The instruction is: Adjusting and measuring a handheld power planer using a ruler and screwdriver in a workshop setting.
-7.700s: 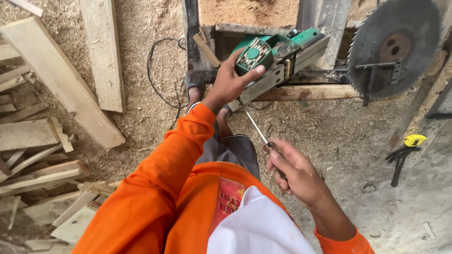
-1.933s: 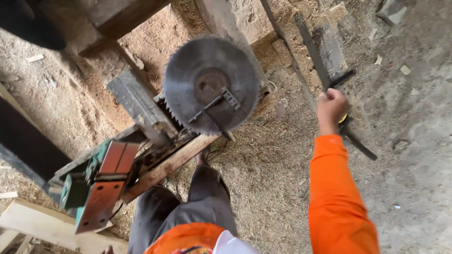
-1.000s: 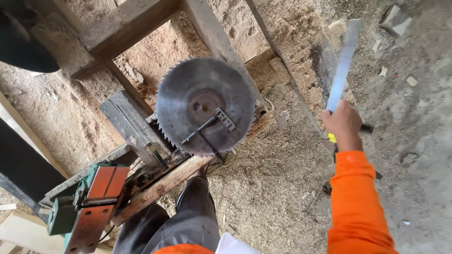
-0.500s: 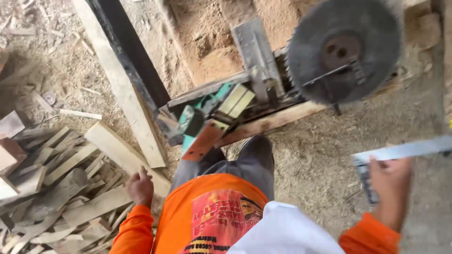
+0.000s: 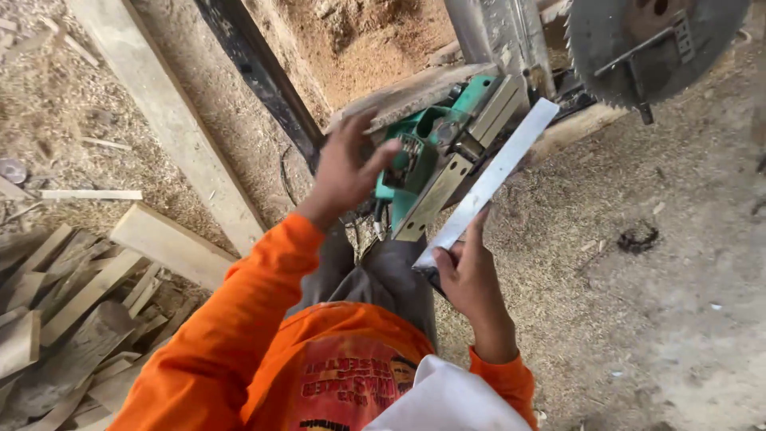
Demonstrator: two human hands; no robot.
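Note:
My left hand [image 5: 345, 169] reaches up to a green electric planer [image 5: 435, 156] that rests on a wooden frame; its spread fingers are at the planer's rear handle, and whether they touch it is unclear. My right hand [image 5: 471, 279] grips the lower end of a long flat metal blade [image 5: 491, 179]. The blade slants up and to the right, lying alongside the planer's base plate. I wear orange sleeves, and my grey trousers show between my arms.
A large circular saw blade [image 5: 650, 40] sits at the top right. A pale plank [image 5: 159, 112] and a dark beam [image 5: 255, 72] run diagonally at the left. Offcuts [image 5: 64, 319] pile at the lower left. Sawdust covers the ground [image 5: 638, 263].
The view swung back to the planer. My left hand rose from my side to the planer. My right hand brought the metal blade in from the right to the planer's base.

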